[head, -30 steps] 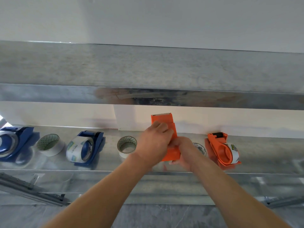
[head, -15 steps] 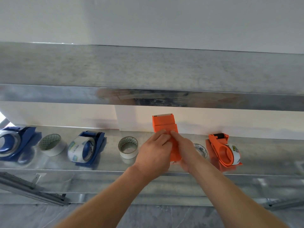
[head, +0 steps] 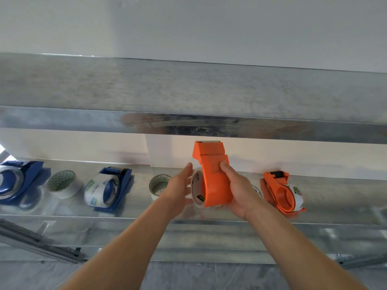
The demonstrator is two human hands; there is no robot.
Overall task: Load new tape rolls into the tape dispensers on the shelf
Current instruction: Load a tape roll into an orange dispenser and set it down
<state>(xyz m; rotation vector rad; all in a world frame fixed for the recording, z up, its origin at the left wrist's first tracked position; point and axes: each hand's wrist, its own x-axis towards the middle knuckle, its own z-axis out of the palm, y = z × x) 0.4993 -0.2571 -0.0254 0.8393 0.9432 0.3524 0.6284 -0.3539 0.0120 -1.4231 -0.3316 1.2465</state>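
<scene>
My right hand (head: 236,189) grips an orange tape dispenser (head: 213,174) upright above the metal shelf (head: 209,218). A clear tape roll (head: 197,186) sits in its left side. My left hand (head: 179,186) is beside that roll with fingers spread, its palm close to or touching it. A second orange dispenser (head: 282,191) with a roll lies on the shelf to the right. Two blue dispensers (head: 111,188) (head: 16,181) holding rolls lie at the left. Loose white rolls (head: 63,184) (head: 159,185) stand between them.
An upper metal shelf (head: 188,97) overhangs just above the held dispenser. Another roll (head: 256,190) is partly hidden behind my right wrist. A metal rail (head: 37,241) runs below the shelf at the left. A white wall stands behind the shelf.
My left hand came off the dispenser's back and opened at its left side. The tape roll, hidden before, now shows in the dispenser, which my right hand alone holds.
</scene>
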